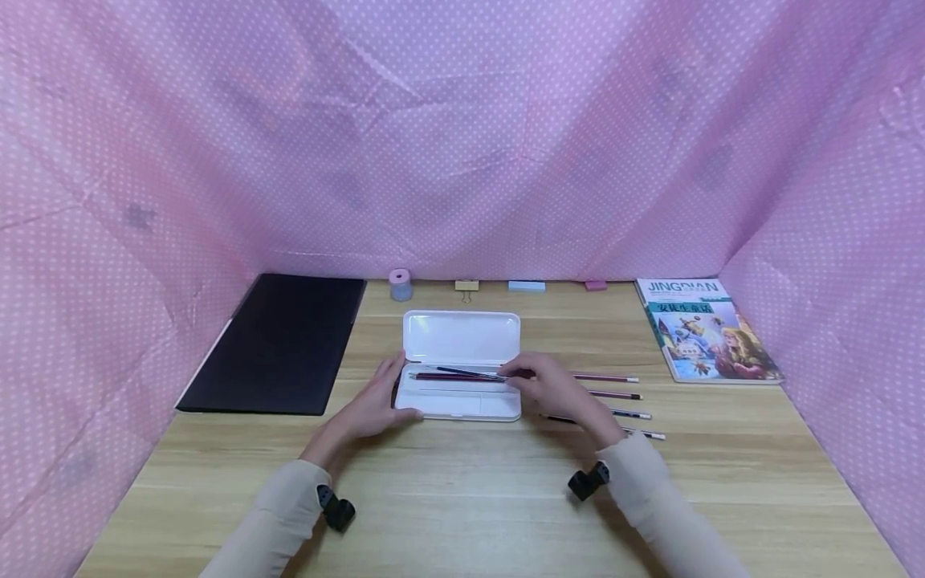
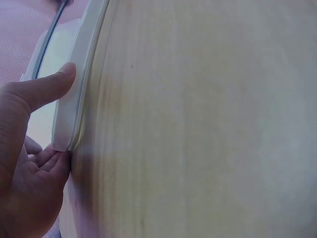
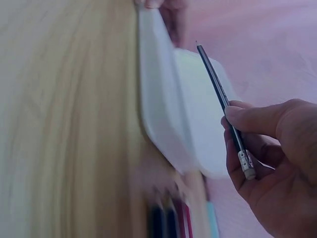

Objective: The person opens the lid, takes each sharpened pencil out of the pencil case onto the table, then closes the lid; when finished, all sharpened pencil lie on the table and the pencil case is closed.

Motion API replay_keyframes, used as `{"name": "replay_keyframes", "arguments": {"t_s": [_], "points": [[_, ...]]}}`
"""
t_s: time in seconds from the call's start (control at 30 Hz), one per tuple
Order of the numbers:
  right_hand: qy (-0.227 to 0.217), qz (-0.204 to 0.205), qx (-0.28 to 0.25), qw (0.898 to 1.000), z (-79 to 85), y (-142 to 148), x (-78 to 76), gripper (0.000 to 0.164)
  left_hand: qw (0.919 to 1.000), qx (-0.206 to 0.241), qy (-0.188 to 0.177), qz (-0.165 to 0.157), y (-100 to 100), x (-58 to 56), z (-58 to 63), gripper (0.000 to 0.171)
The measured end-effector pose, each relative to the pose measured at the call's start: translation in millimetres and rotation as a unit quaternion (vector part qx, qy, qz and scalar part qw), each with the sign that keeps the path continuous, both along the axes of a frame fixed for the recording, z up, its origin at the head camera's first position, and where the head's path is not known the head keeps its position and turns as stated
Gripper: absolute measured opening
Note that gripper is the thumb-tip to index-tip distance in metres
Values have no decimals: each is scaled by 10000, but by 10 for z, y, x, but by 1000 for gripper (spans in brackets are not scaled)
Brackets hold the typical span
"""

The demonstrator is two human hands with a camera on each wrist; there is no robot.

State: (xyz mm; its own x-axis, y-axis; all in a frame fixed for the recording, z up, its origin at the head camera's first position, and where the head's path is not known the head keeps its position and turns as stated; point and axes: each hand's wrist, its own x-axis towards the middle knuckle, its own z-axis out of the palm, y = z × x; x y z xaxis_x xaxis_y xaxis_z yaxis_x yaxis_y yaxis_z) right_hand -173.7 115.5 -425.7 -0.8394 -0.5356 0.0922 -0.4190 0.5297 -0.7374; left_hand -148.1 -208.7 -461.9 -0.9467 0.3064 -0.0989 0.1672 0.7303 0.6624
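Note:
A white pencil case (image 1: 499, 407) lies with its lid (image 1: 462, 337) raised at the back. My left hand (image 1: 372, 408) grips its left end, with the thumb (image 2: 59, 82) on the front wall and the fingers around the corner. Between thumb and fingers, my right hand (image 1: 552, 389) pinches a dark pencil (image 3: 213, 79) with a white eraser end, tilted above the case. Beneath it, dark red pencil (image 1: 433, 376) bodies lie in the back compartment; how many is hard to tell. To the right of the case, several pencils (image 1: 630, 414) rest on the table, partly hidden by my right hand and forearm.
A black folder (image 1: 275, 345) lies at the left and an illustrated book (image 1: 711, 333) at the right. Along the back stand a pink-and-blue round item (image 1: 401, 286), a yellow binder clip (image 1: 466, 286), a light blue block (image 1: 527, 286) and a pink block (image 1: 596, 286). Pink dotted cloth surrounds the table.

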Motion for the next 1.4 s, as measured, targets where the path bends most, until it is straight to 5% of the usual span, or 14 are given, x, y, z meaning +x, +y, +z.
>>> {"name": "replay_keyframes", "arguments": {"t_s": [0.33, 0.83, 1.4], "points": [[307, -586, 167, 9977, 91, 756, 282, 19, 10000, -2, 16, 4, -10, -1, -20, 108], [965, -1151, 447, 9876, -261, 1580, 934, 26, 10000, -45, -38, 54, -14, 5, -22, 109], [1094, -1499, 795, 9794, -417, 1650, 966, 29, 10000, -50, -20, 10, 3, 2, -12, 109]]}}
